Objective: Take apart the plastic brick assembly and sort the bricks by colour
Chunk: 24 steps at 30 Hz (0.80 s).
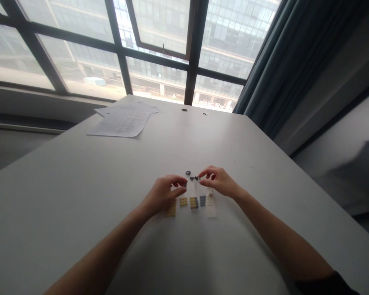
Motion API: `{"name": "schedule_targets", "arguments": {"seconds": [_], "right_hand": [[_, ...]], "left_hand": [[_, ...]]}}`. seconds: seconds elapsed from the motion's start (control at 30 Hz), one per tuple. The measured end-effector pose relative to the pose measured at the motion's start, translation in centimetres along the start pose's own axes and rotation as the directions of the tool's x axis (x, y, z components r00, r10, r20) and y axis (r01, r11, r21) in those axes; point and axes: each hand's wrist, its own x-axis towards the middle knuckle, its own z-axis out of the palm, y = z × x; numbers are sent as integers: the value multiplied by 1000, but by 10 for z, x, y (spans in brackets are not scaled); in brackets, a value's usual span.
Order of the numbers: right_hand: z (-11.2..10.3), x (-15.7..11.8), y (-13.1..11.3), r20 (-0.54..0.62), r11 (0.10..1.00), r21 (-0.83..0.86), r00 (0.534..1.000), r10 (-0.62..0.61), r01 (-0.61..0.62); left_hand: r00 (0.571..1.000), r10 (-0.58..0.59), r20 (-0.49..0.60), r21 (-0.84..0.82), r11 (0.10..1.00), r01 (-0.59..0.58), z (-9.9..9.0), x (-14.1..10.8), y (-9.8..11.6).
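My left hand (167,191) pinches a small grey toy brick (186,184) between thumb and fingers, just above the table. Its palm partly covers a tan brick plate (171,209). My right hand (219,181) has its thumb and fingertips closed at a small dark brick piece (196,178). Another dark piece (191,178) lies to its left, and a black-and-white piece (188,173) sits a little farther off. Nearer me, a tan plate (183,201), a tan-and-grey block (193,202), a blue-grey plate (202,200) and a white plate (211,211) form a row.
The white table (117,172) reaches to the window. Printed paper sheets (119,123) lie at its far left. A round cable hole (184,110) is near the far edge. A blue-grey curtain (264,82) hangs at the right.
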Motion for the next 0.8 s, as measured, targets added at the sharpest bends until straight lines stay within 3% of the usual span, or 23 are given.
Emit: {"name": "schedule_targets", "arguments": {"seconds": [0.1, 0.2, 0.53, 0.8], "right_hand": [[-6, -10, 5, 18, 952, -290, 996, -92, 93], [-4, -13, 9, 69, 909, -396, 991, -116, 134], [2, -8, 14, 91, 887, -445, 992, -89, 120], [2, -8, 16, 91, 873, -464, 988, -121, 150]], "left_hand": [[995, 90, 45, 246, 964, -99, 14, 8, 8], [993, 104, 47, 366, 924, -114, 25, 18, 13], [993, 102, 63, 399, 909, -119, 31, 21, 8], [985, 161, 66, 513, 841, -172, 36, 20, 7]]}}
